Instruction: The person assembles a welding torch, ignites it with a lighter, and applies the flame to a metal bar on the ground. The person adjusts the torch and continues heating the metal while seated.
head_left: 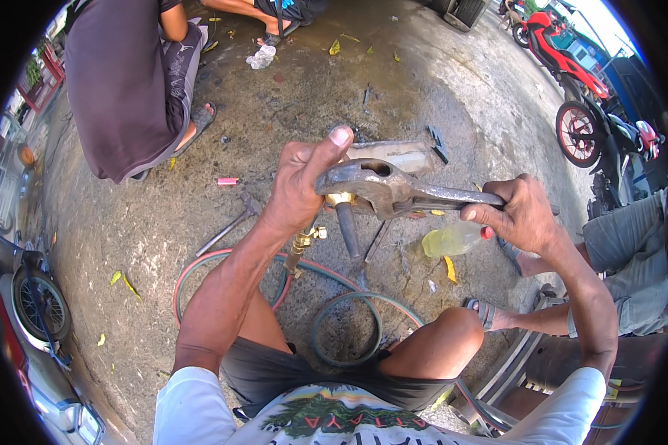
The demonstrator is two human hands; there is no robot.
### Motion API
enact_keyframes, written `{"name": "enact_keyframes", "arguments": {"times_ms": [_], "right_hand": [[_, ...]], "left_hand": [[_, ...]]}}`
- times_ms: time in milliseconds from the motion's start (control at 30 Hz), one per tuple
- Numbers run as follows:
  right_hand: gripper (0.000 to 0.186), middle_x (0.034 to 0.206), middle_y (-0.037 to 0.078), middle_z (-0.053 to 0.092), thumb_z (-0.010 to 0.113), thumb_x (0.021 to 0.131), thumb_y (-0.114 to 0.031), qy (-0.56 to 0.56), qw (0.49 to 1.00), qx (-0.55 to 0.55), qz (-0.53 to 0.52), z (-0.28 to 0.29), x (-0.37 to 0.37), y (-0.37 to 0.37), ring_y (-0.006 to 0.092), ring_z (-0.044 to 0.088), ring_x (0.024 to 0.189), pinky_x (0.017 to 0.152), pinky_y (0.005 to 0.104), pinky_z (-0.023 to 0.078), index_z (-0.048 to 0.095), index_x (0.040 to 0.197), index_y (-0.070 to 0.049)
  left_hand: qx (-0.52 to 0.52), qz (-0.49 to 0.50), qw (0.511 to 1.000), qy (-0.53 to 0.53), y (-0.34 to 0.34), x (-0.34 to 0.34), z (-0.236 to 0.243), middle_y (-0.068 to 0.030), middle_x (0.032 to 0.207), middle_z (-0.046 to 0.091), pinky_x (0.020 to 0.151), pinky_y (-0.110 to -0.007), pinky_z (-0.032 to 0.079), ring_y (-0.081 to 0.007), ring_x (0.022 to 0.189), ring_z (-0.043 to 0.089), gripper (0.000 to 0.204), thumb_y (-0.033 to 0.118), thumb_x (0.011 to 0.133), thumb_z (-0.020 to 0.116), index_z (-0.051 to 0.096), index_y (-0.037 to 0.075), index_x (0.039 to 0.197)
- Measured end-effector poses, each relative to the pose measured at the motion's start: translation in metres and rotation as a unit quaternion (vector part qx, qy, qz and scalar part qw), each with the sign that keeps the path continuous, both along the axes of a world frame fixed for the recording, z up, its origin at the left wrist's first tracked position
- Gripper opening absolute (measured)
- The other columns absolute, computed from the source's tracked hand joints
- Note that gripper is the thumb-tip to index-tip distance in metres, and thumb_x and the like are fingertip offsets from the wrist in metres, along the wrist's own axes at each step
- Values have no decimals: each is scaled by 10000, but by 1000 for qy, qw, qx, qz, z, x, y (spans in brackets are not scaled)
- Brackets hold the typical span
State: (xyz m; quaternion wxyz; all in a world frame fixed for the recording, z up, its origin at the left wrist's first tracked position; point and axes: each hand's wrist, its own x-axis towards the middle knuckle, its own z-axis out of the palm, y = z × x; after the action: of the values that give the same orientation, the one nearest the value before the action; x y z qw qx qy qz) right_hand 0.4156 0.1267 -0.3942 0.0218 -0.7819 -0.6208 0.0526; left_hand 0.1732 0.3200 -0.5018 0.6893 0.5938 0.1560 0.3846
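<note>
In front of me I hold a heavy grey metal lever-like part [416, 196] with a slotted, curved head and a long arm. My left hand [302, 178] is wrapped round its head end, thumb pointing up. My right hand [518, 211] grips the end of the arm at the right. Below the head a brass fitting [340, 199] and a dark round rod [347, 230] stick out; how they join the part is hidden. A brass torch valve [304, 239] shows beside my left forearm, its upper end hidden.
Red and green hoses [352, 295] coil between my legs. A hammer [230, 228], pink lighter [228, 181], metal plate [393, 157] and bottle of yellowish liquid [453, 241] lie on the concrete. People crouch at upper left; another person's legs [623, 259] are at right. Motorcycles [571, 63] stand around.
</note>
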Motion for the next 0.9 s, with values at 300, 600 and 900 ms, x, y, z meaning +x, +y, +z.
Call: {"name": "enact_keyframes", "arguments": {"times_ms": [300,600,900], "right_hand": [[634,471,86,517,729,839,-632,29,1000,9,5,-12,-7,-4,260,564,457,499,401,439,702,677,-20],[687,458,101,491,711,842,-664,69,997,25,-10,-26,-11,-8,291,569,454,509,417,456,685,647,-6],[686,484,99,530,694,848,-679,130,991,6,-30,-45,-25,0,278,588,483,534,422,469,746,733,-5]], "left_hand": [[-19,-11,1000,-8,1,-2,-1,-12,651,640,579,-285,418,-78,610,538,490,403,976,632,728,-26,761],[-1,-3,1000,6,-2,-6,5,11,625,596,572,-277,379,-70,604,498,501,407,974,629,699,-12,708],[0,51,999,7,2,-16,7,-23,611,639,519,-263,384,-92,524,529,444,405,940,664,720,31,706]]}}
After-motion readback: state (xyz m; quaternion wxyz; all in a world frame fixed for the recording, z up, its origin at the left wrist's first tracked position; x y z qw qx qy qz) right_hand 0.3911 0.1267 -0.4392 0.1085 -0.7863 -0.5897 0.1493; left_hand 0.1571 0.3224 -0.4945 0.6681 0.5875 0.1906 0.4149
